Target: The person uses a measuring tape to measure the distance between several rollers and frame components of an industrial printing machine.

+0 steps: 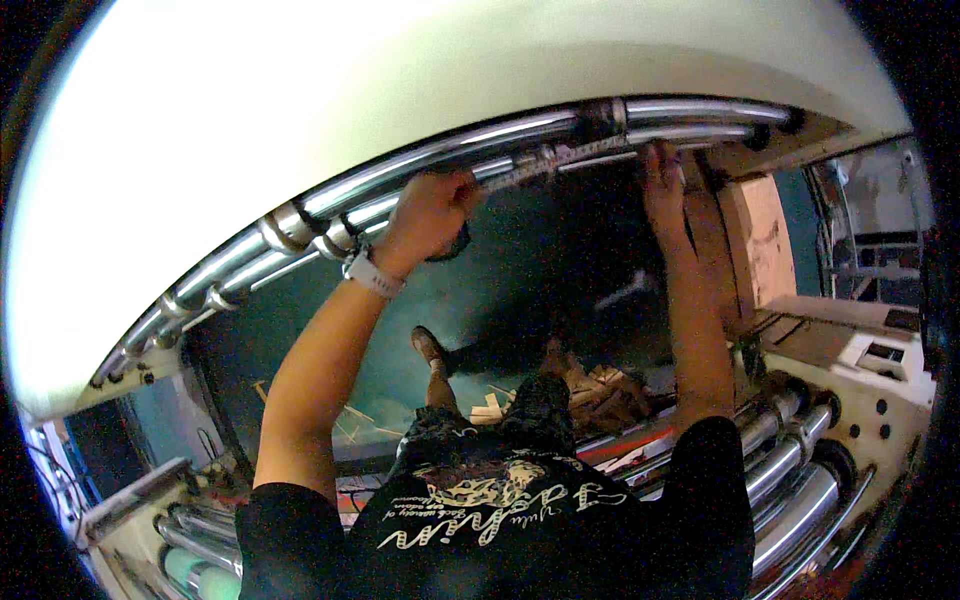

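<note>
A pale strip (560,157) by silver bars (450,145)

The strip runs along the bars. The left hand (435,212) curls its fingers by one end; the right hand (663,188) has blurry fingers near the other. The picture cannot tell if either pinches it.

Pale script lettering (490,532), inverted in this view, runs across the front of the person's black T-shirt (560,562), with one large line and smaller lines about a printed picture (505,480). On the left wrist, a white wristband (375,275) carries small dark marks, too blurred to read. Nothing else is legible.
</note>
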{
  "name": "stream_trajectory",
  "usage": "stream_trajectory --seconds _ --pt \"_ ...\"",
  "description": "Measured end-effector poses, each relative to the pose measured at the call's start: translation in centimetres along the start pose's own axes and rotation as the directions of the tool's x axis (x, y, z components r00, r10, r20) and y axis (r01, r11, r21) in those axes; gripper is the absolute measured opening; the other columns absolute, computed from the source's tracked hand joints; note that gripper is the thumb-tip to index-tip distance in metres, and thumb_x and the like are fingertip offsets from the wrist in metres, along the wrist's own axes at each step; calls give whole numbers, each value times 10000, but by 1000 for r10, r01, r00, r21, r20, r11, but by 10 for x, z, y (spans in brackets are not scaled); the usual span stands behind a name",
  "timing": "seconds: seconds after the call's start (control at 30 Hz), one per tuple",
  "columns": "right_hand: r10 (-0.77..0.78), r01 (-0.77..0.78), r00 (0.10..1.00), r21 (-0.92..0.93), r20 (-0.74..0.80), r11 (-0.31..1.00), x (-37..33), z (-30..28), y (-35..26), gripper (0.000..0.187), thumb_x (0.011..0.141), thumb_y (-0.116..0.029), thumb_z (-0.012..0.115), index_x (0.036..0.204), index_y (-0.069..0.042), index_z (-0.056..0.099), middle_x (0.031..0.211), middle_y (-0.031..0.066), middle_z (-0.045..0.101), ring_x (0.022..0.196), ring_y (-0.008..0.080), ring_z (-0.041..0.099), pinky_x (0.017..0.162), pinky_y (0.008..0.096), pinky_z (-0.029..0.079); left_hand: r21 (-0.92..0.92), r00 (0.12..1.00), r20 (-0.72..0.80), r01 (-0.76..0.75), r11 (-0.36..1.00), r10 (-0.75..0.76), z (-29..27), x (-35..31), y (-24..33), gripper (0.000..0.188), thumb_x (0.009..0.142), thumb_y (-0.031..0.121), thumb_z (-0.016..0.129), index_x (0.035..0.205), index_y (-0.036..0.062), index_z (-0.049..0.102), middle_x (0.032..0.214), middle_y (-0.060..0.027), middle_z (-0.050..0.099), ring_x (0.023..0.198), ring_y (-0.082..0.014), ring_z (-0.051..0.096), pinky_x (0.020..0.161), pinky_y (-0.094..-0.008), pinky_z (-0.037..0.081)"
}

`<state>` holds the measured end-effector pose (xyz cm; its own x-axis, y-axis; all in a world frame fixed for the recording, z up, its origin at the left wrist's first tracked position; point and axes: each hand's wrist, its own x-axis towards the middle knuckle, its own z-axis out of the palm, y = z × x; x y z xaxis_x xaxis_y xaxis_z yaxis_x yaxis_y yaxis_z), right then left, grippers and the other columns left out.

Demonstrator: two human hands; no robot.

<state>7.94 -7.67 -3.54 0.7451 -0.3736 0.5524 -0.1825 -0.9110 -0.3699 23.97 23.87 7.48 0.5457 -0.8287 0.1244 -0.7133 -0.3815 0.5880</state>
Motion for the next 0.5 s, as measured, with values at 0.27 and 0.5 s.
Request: stream_trajectory --seconds 0.27,0.5 --pt "410 -284 911 673 -32 683 48 12 -44 179 840 -195 526 919 -34 521 738 4 512 606 70 411 499 224 352 25 999 -27 -28 999 28 0 39 5 154 766 178 532 788 35 584 685 -185 567 651 -346 567 588 -400 460" --pt "400 -324 915 496 -52 805 50 12 -55 183 824 -88 515 992 -20 488 918 96 555 817 197 516 725 296 429 124 990 -80 -107 987 118 2 42 -11 177 771 188 521 782 27 594 750 -183 587 710 -350 575 647 -404 465"
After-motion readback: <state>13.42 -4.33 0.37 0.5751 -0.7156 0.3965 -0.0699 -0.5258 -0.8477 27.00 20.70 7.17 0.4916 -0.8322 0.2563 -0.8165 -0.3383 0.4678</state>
